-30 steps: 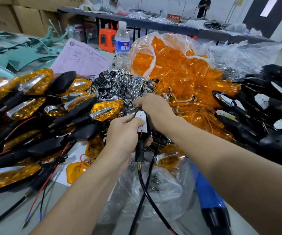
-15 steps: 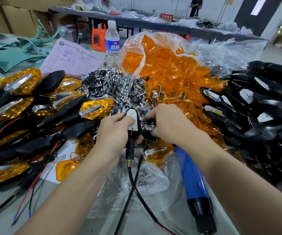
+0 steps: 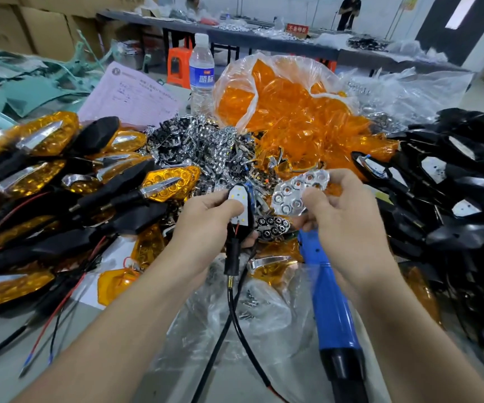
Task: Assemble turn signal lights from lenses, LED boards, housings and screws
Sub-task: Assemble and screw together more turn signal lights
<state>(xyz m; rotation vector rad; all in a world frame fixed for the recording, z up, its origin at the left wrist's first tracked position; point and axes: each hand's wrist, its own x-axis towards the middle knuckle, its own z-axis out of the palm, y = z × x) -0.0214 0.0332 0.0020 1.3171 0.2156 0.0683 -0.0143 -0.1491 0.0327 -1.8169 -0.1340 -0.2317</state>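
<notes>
My left hand (image 3: 205,219) grips a black housing (image 3: 245,228) with a white LED board (image 3: 238,200) seated in it; its black cable (image 3: 235,301) hangs down toward me. My right hand (image 3: 348,219) pinches a chrome honeycomb reflector (image 3: 297,193) just right of the housing, tilted and not touching it. A heap of chrome reflectors (image 3: 214,146) lies behind my hands. Orange lenses (image 3: 299,117) fill a clear bag further back.
Finished amber turn signals (image 3: 45,170) are stacked at left, black housings with boards (image 3: 453,184) at right. A blue electric screwdriver (image 3: 331,309) lies under my right forearm. A clear bag of screws (image 3: 249,312) sits in front, a water bottle (image 3: 202,74) and a paper sheet (image 3: 130,97) behind.
My right hand came off the chrome heap holding a reflector and lifted it up beside the housing. My left hand kept its hold on the housing.
</notes>
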